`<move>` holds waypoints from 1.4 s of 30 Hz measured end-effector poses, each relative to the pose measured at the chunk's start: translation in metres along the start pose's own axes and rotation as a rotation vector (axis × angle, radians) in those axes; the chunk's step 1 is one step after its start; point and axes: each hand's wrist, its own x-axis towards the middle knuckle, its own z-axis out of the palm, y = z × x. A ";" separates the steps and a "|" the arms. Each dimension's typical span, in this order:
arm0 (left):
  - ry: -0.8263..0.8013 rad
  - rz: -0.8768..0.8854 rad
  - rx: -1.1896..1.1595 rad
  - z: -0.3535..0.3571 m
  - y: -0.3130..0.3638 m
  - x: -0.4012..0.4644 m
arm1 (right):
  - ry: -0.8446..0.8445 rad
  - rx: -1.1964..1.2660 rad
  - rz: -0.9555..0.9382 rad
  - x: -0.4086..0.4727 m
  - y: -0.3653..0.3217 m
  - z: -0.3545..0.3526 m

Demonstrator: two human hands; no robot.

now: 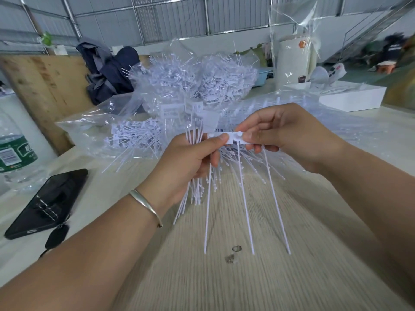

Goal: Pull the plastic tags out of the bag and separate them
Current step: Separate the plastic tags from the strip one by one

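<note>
Left hand (190,160): thumb pinching a joined strip of plastic tags (226,138), a bundle of tags (193,189) seemingly tucked in the palm. Right hand (280,135): fingers pinching the strip's other end, tails hanging over the table (235,283). Beyond: bag (193,81), heaped full. Separation under way; most of the stock remains.

Place: a warehouse-like workshop.
Walls: corrugated metal panels (170,16) on steel framing, far beyond the hands.
Stock: bulk bags of plastic tags (193,79) heaped on the desk (224,277) behind the hands.
Access: metal staircase (370,28) far right.
</note>
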 end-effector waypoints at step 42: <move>0.050 -0.054 -0.010 -0.001 0.005 0.000 | -0.089 0.070 0.003 0.001 0.000 0.006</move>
